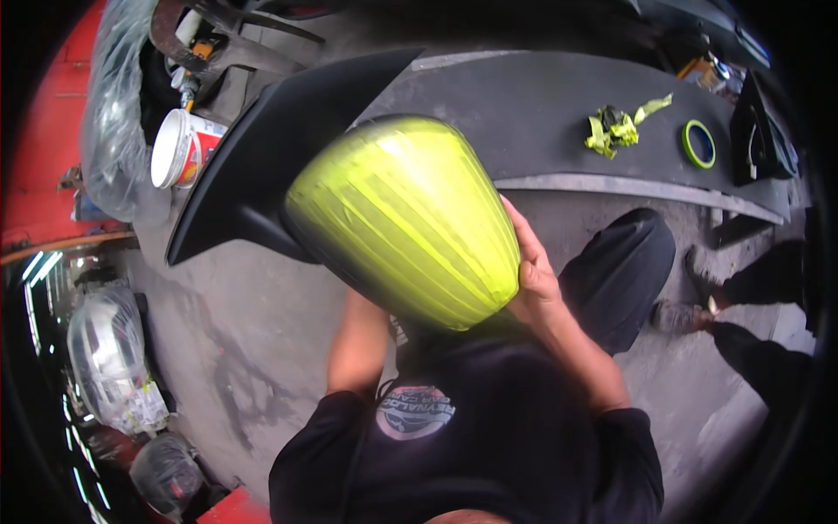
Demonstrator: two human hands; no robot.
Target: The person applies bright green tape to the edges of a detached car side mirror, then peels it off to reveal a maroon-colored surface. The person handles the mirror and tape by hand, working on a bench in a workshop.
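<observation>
A car side mirror [410,218] is held up in front of my chest, its housing covered in overlapping strips of yellow-green masking tape. Its black mounting base [271,140] sticks out to the upper left, bare of tape. My right hand [534,271] grips the housing's right edge, with the thumb on the near side and fingers partly hidden behind. My left forearm [356,349] runs up beneath the mirror, and that hand is hidden behind it. Beyond, a crumpled wad of the same tape [615,129] and a roll of tape [698,144] lie on a dark bench.
The dark bench top [532,105] curves across the far side. A white and red bucket [179,148] stands at the left, near plastic sheeting [118,113]. Plastic-wrapped parts [109,354] sit at the lower left. Another person's shoes [685,316] are on the floor at the right.
</observation>
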